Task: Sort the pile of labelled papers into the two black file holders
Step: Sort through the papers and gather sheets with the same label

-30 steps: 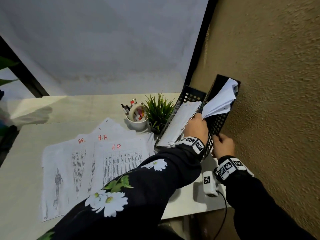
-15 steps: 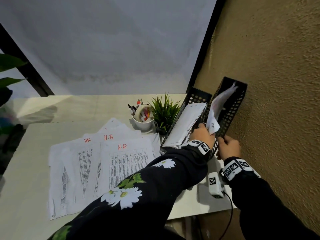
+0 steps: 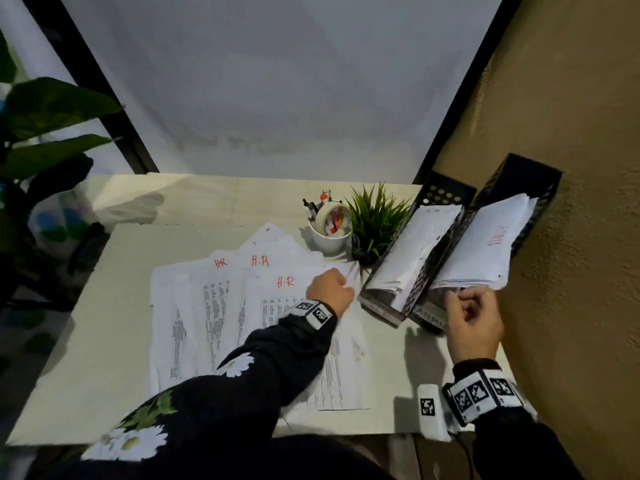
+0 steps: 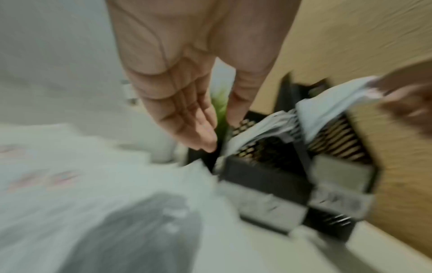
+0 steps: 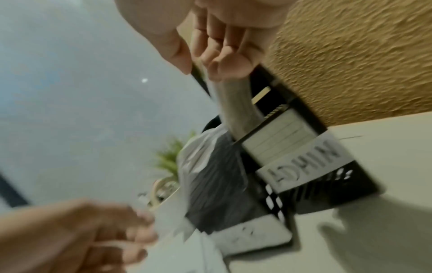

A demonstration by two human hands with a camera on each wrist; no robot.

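Observation:
Several printed sheets marked "HR" in red lie fanned in a pile (image 3: 242, 306) on the white table. Two black mesh file holders stand at the right: the left holder (image 3: 446, 195) and the right holder (image 3: 540, 174) against the wall, each with papers (image 3: 485, 244) in it. My left hand (image 3: 329, 289) hovers over the pile's top right corner; in the left wrist view the left hand (image 4: 219, 131) has straight fingers and holds nothing. My right hand (image 3: 471, 317) pinches the near edge of the right holder's papers (image 5: 233, 110) between thumb and fingers (image 5: 217, 73).
A white cup (image 3: 329, 233) with pens and a tape roll stands behind the pile, beside a small green plant (image 3: 375, 223). A white tagged device (image 3: 429, 410) lies at the table's front edge. The rough wall (image 3: 571, 306) closes the right side.
My left hand let go of the sheet at the right holder and moved left and down to the pile. The sheet now sits in the right holder, and my right hand pinches its edge.

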